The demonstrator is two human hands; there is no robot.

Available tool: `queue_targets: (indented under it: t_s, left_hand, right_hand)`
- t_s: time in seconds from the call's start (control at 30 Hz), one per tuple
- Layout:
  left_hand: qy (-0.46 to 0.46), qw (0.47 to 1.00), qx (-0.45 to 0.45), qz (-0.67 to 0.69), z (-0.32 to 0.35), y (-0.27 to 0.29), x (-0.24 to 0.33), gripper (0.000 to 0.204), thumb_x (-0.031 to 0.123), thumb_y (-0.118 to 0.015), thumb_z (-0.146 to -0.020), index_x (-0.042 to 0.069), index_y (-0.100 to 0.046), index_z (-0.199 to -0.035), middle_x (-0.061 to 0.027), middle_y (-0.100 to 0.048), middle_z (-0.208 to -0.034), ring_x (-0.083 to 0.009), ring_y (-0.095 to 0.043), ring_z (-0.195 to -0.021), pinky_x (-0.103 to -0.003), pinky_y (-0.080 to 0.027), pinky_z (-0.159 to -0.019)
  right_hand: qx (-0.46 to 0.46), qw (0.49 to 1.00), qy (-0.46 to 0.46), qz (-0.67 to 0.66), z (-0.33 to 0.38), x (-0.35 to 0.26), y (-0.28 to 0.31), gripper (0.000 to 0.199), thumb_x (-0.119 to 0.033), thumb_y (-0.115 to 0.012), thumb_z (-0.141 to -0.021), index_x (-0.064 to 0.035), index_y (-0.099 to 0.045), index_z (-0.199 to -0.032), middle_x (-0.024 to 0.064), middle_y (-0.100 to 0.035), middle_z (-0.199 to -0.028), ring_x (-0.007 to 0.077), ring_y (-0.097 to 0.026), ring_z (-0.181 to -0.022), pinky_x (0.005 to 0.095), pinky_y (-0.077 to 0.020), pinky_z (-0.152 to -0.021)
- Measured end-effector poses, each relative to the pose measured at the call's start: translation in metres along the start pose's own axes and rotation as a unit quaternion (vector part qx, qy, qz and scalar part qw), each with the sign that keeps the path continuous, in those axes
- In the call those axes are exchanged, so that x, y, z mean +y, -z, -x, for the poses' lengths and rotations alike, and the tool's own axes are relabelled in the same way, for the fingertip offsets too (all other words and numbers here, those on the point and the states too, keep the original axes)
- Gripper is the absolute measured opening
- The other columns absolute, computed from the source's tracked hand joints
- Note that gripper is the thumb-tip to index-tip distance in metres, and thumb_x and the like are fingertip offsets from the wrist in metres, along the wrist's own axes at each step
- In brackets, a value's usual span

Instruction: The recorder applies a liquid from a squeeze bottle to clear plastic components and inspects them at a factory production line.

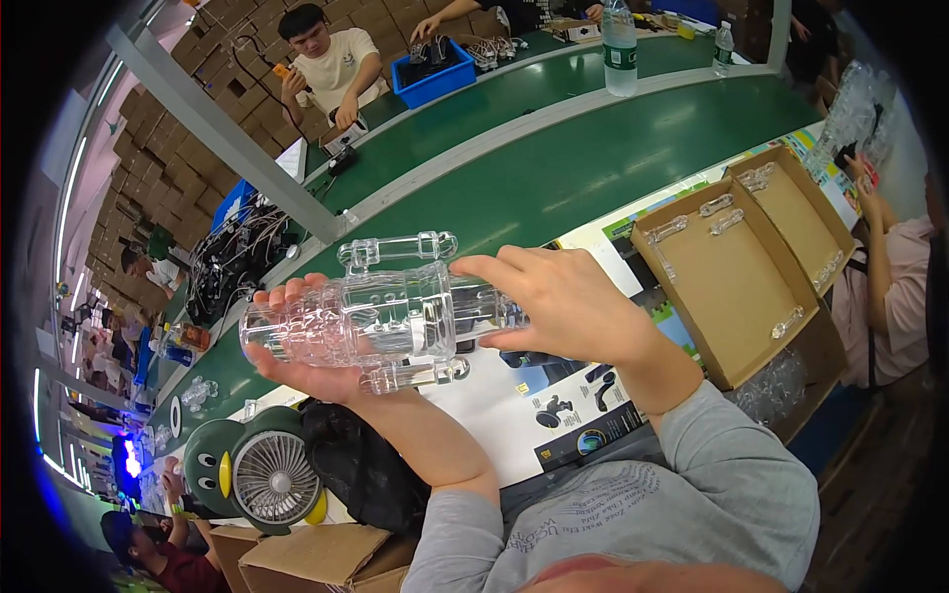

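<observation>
A clear plastic body (395, 314), shaped like a cylinder, lies sideways in front of me above the bench. Along its far side is a short transparent arm piece (400, 249), and a matching arm piece (413, 377) sits along its near side. My left hand (321, 379) wraps round the body's left end from beneath, its fingertips showing past the far edge. At the other end, my right hand (568, 301) grips a narrower clear plastic piece (484, 314) that meets the body's right end. Whether the two are joined cannot be made out.
An open cardboard tray (727, 282) with several small clear pieces stands at right. Left of me are a penguin-shaped fan (277, 476) and a black bag (361, 465). A metal post (232, 128) and water bottle (620, 59) stand beyond; co-workers sit around.
</observation>
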State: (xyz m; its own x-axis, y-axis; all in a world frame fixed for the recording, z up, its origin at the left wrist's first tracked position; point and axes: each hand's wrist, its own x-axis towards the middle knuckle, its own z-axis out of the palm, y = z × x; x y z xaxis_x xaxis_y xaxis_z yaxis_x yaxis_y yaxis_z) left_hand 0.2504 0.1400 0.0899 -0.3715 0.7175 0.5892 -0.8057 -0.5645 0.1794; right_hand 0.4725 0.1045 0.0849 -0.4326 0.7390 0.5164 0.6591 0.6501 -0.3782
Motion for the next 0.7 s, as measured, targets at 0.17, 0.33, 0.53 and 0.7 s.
queue_targets:
  t_s: [0.17, 0.33, 0.53, 0.7]
  left_hand:
    - [-0.001, 1.000, -0.002, 0.015, 0.002, -0.005, -0.002, 0.047, 0.038, -0.062, -0.077, 0.005, -0.046, -0.107, -0.0058, -0.052, -0.090, -0.0193, -0.051, -0.088, -0.037, -0.040, -0.088]
    - [-0.010, 1.000, 0.002, 0.014, 0.003, -0.008, 0.000, 0.047, 0.037, -0.063, -0.077, 0.005, -0.046, -0.106, -0.0055, -0.053, -0.088, -0.0185, -0.051, -0.087, -0.036, -0.040, -0.088]
    - [-0.020, 0.999, -0.001, 0.026, 0.004, -0.012, -0.002, 0.047, 0.037, -0.063, -0.077, 0.004, -0.044, -0.106, -0.0050, -0.050, -0.089, -0.0178, -0.051, -0.086, -0.036, -0.040, -0.087]
    - [-0.032, 0.998, -0.001, 0.051, 0.005, -0.015, -0.003, 0.045, 0.036, -0.059, -0.080, 0.004, -0.043, -0.107, -0.0049, -0.048, -0.087, -0.0161, -0.050, -0.085, -0.036, -0.040, -0.089]
  right_hand:
    - [0.018, 1.000, 0.010, -0.006, 0.000, 0.000, -0.001, 0.061, -0.032, -0.073, -0.063, -0.0162, -0.048, -0.117, 0.0045, -0.053, -0.079, 0.0239, -0.057, -0.072, 0.0337, -0.0456, -0.060]
    - [0.025, 0.999, 0.019, -0.005, 0.000, -0.002, 0.001, 0.062, -0.031, -0.074, -0.061, -0.0149, -0.049, -0.115, 0.0041, -0.053, -0.078, 0.0239, -0.057, -0.070, 0.0334, -0.0455, -0.059]
    - [0.035, 0.999, 0.028, 0.004, 0.002, -0.006, 0.004, 0.064, -0.028, -0.076, -0.056, -0.0141, -0.051, -0.114, 0.0036, -0.053, -0.076, 0.0230, -0.057, -0.069, 0.0331, -0.0451, -0.058]
    - [0.062, 0.997, 0.033, 0.011, 0.003, -0.009, 0.004, 0.065, -0.026, -0.077, -0.053, -0.0142, -0.053, -0.112, 0.0027, -0.053, -0.076, 0.0215, -0.057, -0.068, 0.0316, -0.0446, -0.058]
